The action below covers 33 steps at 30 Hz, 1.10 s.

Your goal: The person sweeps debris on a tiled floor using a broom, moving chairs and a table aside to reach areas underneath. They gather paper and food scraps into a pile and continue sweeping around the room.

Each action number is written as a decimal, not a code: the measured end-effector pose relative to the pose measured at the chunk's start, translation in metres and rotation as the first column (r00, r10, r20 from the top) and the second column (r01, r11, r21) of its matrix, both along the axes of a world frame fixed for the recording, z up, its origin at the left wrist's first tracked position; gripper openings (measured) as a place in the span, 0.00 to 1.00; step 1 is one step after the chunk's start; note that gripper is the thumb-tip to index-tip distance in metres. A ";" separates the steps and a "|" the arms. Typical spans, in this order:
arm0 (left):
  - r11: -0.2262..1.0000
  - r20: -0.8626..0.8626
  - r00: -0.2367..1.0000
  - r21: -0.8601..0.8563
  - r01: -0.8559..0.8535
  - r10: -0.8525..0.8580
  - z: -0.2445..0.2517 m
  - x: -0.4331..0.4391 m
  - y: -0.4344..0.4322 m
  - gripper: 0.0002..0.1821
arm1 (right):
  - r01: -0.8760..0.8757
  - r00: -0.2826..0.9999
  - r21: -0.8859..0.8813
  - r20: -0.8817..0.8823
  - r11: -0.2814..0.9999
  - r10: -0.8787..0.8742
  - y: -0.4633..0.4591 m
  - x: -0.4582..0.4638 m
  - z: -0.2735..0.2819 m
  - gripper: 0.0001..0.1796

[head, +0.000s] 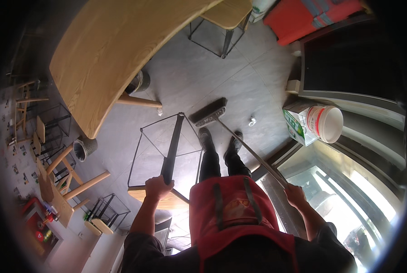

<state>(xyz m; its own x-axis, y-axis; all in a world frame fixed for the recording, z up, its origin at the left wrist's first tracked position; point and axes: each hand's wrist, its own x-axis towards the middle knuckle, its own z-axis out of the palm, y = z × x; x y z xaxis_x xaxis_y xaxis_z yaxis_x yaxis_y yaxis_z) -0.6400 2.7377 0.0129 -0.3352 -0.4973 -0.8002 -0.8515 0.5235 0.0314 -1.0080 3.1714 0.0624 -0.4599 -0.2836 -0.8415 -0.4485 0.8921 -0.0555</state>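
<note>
My left hand grips the dark metal leg of a stool, close to its light wooden seat. The stool has a thin wire frame, and its seat lies toward me with the leg reaching away. My right hand is closed around the upper part of a broom handle. The handle slants down to a broom head with dark bristles, lying on the grey tiled floor just beyond my shoes. A crumpled white tissue lies on the floor to the right of the broom head.
A wooden table spans the upper left, with another stool beyond it. Waste bins stand near the table. At right, a white bucket adjoins a carton by the glass door. Upturned chairs are at left.
</note>
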 end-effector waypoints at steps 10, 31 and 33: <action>0.998 -0.166 0.986 -0.062 0.024 -0.034 -0.008 -0.150 -0.071 0.26 | 0.200 0.943 -0.291 -0.202 0.936 -0.265 -0.065 -0.068 -0.040 0.16; 0.936 -0.337 0.941 -0.331 -0.119 0.001 -0.175 -0.428 -0.277 0.35 | 0.936 0.349 0.100 -0.125 0.338 -0.929 0.077 0.168 0.048 0.15; 0.883 -0.442 0.895 -0.445 -0.152 -0.068 -0.192 -0.428 -0.282 0.35 | 0.981 0.174 0.110 -0.114 0.162 -0.978 0.067 0.163 0.036 0.15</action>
